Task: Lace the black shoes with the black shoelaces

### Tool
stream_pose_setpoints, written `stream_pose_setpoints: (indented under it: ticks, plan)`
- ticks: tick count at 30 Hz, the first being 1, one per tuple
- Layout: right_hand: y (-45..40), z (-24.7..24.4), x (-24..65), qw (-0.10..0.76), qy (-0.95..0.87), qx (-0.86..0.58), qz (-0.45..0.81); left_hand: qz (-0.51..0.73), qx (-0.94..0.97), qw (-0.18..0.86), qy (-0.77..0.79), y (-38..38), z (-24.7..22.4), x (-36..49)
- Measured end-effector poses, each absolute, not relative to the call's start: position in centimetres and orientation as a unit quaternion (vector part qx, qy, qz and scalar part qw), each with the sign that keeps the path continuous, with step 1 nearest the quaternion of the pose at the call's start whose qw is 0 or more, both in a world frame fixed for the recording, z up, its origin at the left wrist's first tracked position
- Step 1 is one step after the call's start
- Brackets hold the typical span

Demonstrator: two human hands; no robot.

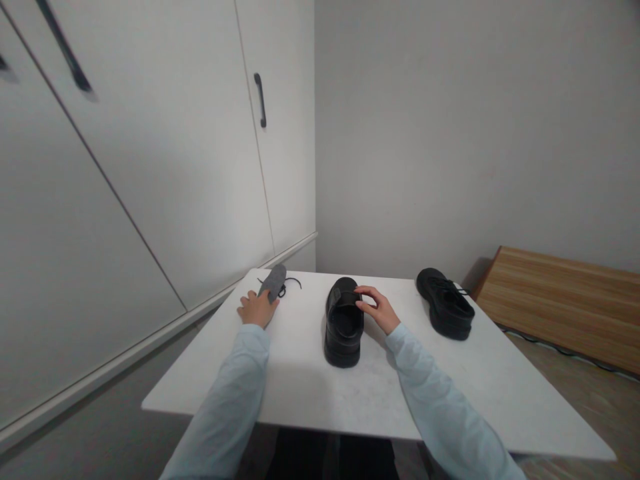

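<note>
My left hand [257, 309] rests over the near end of a grey insole [276, 275] at the table's far left, its fingers spread. A thin black shoelace [294, 280] lies beside the insole, partly hidden by it. In the middle of the table stands a black shoe [343, 350], upright, with its heel towards me and no lace visible in it. My right hand [379, 309] reaches in from the right, thumb and forefinger closed on the shoe's upper edge near the tongue [345, 298]. Its other fingers are curled behind.
A second black shoe [445, 310], laced, stands at the right on the white table [300, 393]. White cupboards with dark handles [260, 100] rise on the left, and a grey wall closes the back. A wood-grain panel [560, 300] is beyond the table's right edge.
</note>
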State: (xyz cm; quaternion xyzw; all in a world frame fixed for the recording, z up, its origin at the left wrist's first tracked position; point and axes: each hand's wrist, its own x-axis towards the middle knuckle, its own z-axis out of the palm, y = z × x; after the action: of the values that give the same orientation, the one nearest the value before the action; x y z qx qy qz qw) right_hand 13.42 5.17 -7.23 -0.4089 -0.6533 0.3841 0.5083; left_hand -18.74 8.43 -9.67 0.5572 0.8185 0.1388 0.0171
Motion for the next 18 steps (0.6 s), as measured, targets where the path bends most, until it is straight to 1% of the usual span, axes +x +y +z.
stream_pose_setpoints:
  ticks: [14,18]
  plan:
    - [5.3,-7.3,13.4,0.505,-0.658,-0.414,0.374,0.142,0.559,0.012,0.817,8.3,-9.4,-18.7]
    - [5.4,-7.4,13.5,0.504,-0.664,-0.41,0.37,0.18,0.594,-0.012,0.784,8.0,-8.7,-18.0]
